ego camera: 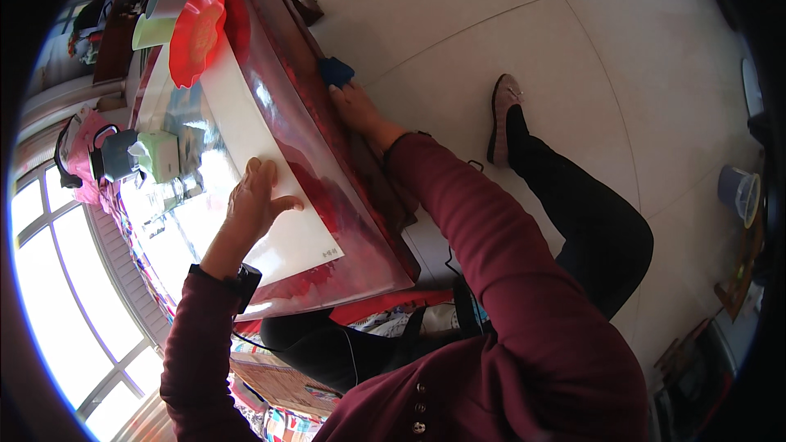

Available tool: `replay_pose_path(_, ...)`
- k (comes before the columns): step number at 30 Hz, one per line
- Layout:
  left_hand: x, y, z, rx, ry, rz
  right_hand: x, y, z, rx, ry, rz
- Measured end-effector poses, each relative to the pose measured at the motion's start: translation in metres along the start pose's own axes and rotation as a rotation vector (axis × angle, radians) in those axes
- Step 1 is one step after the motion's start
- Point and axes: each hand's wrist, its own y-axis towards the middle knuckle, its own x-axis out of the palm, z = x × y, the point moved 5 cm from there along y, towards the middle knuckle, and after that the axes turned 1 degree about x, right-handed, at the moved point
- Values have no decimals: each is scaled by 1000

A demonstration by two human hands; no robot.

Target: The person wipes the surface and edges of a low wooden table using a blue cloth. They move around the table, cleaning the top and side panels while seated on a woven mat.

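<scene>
My left hand point(253, 199) rests over the glossy covered top of a coffee table point(362, 258), palm down with thumb and fingers apart, holding nothing. My right hand point(356, 109) is at the table's long side, lower than the top, with its fingers on a blue cloth point(336, 72). The cloth lies against the dark red wooden side; part of it is hidden by the fingers. A red dish with a wavy rim point(198, 35) stands on the far part of the top.
Beside the dish are a pale cup point(166, 0) and a green cup point(151, 32). A green tissue box point(161, 156) and a dark kettle point(116, 155) stand towards the window. A purple bucket point(737, 190) is at the far right on the tiled floor point(466, 73).
</scene>
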Motion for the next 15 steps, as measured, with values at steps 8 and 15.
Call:
replay_pose_path(8, -4, 1, 5, -66, -17, -42, -43, -169, 17, 247, 150, -51)
replay_pose_path(15, -6, 1, 8, -59, -13, -76, -50, -248, 14, 297, 172, 102)
